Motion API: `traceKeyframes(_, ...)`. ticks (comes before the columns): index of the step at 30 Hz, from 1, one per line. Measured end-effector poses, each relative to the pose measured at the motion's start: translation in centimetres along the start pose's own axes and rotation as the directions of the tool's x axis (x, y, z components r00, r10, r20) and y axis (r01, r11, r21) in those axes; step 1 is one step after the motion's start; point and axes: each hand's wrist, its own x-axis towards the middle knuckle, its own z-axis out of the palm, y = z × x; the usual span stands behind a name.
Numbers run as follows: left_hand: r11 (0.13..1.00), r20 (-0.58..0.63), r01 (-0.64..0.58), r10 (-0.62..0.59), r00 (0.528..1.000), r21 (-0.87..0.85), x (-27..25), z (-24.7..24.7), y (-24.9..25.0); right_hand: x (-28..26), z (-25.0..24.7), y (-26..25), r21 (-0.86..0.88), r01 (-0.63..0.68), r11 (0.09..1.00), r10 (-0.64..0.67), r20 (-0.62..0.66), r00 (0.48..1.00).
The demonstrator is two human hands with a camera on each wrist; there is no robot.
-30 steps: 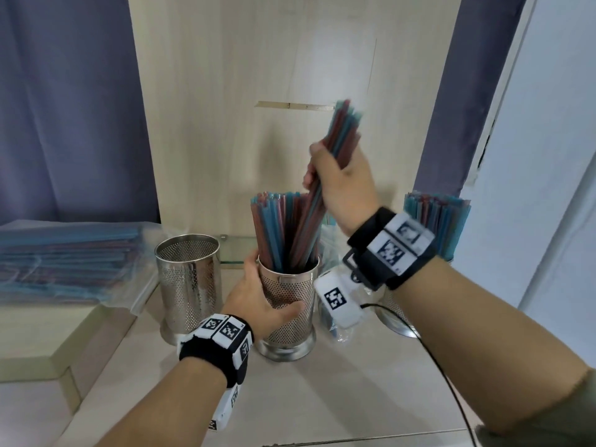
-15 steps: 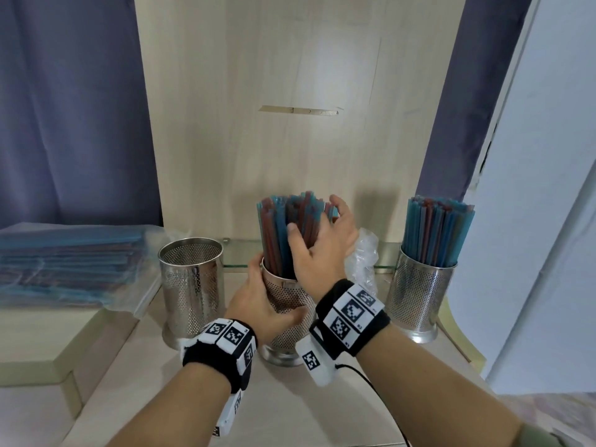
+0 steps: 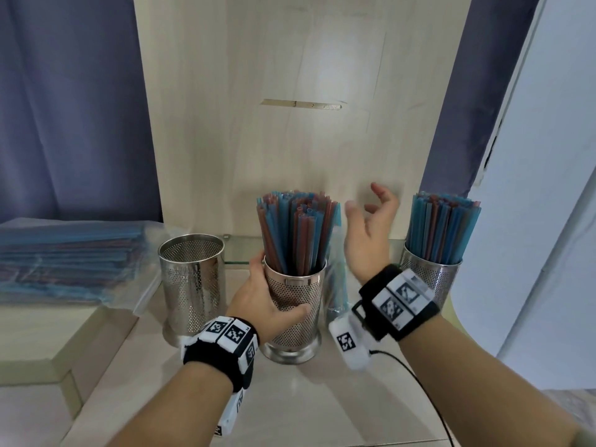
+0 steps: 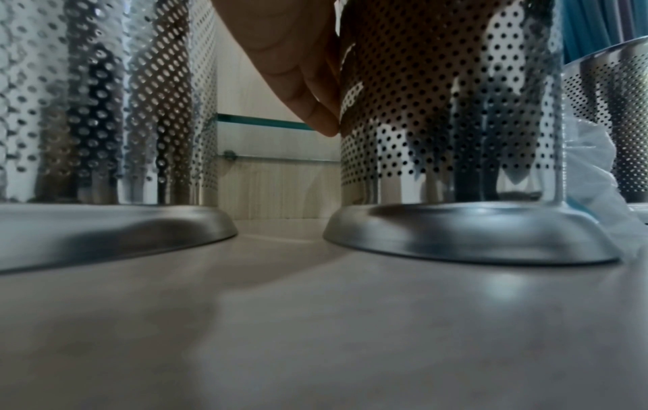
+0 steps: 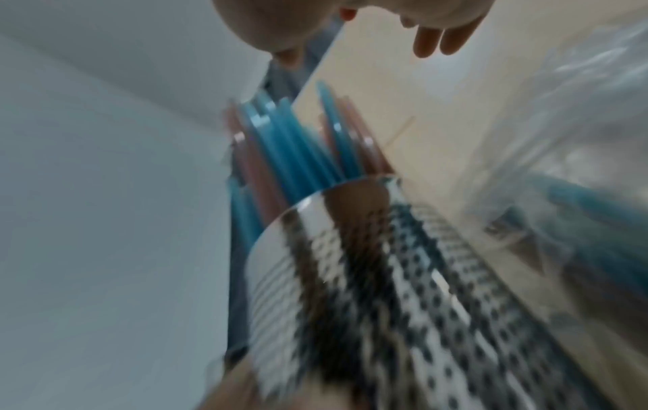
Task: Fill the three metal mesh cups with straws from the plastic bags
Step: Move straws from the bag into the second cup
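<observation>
Steadying the middle cup while two of three stand filled

A bagged stack of straws [image 3: 64,262] is waiting on the left ledge beside the empty cup [image 3: 192,285]; the left hand [image 3: 267,304] is wrapping the straw-packed middle cup [image 3: 295,304], probably so it doesn't tip, while the right hand [image 3: 367,233] is hovering empty with fingers spread, near the filled right cup [image 3: 432,279].

Pale wood panel [image 3: 290,150] seen upright at centre of frame, short strip of tape [image 3: 301,104] stuck across it. Blue-grey curtains [image 3: 67,104] hung at left and upper right. White wall [image 3: 548,188] at right edge. Beige countertop [image 3: 322,398] spread across lower frame; glass shelf edge [image 4: 259,120] visible behind.
</observation>
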Motion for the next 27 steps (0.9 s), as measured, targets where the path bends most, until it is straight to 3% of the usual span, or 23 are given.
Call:
traceKeyframes(4, 1.0, 0.01, 0.018, -0.018, 1.0, -0.013, 0.0, 0.0, -0.1, 5.1, -1.0, 2.7, -0.228, -0.251, 0.941, 0.271, 0.064, 0.96)
traceKeyframes(7, 0.999, 0.022, 0.034, -0.034, 0.999, -0.018, 0.0, 0.0, -0.1, 7.0, -0.8, 3.5, -0.548, -0.211, 0.809, 0.38, 0.215, 0.9)
traceKeyframes(9, 0.999, 0.013, 0.033, -0.033, 0.999, -0.024, 0.0, 0.0, -0.1, 7.4, -0.2, 4.0, -0.692, -0.197, 0.695, 0.506, 0.275, 0.818)
traceKeyframes(11, 0.999, 0.009, 0.033, -0.033, 0.999, -0.024, 0.0, 0.0, -0.1, 7.6, 0.5, 4.8, -0.777, -0.179, 0.604, 0.604, 0.299, 0.739)
traceKeyframes(14, 1.0, -0.001, 0.028, -0.028, 1.0, -0.012, 0.1, 0.0, -0.2, 7.0, 1.5, 6.2, -0.829, -0.167, 0.533, 0.655, 0.28, 0.702)
traceKeyframes(17, 1.0, -0.002, 0.01, -0.01, 1.0, -0.024, 0.1, 0.0, -0.1, 6.0, 2.2, 7.6, -0.787, -0.244, 0.567, 0.674, 0.273, 0.687)
traceKeyframes(21, 1.0, -0.01, -0.007, 0.007, 1.0, -0.02, 0.2, 0.0, 0.0, 5.3, 2.4, 8.2, -0.706, -0.287, 0.648, 0.625, 0.276, 0.731)
traceKeyframes(27, 1.0, -0.017, -0.002, 0.002, 1.0, -0.02, 0.3, 0.1, -0.1, 5.1, 1.7, 9.0, -0.644, -0.418, 0.641, 0.685, 0.233, 0.69)
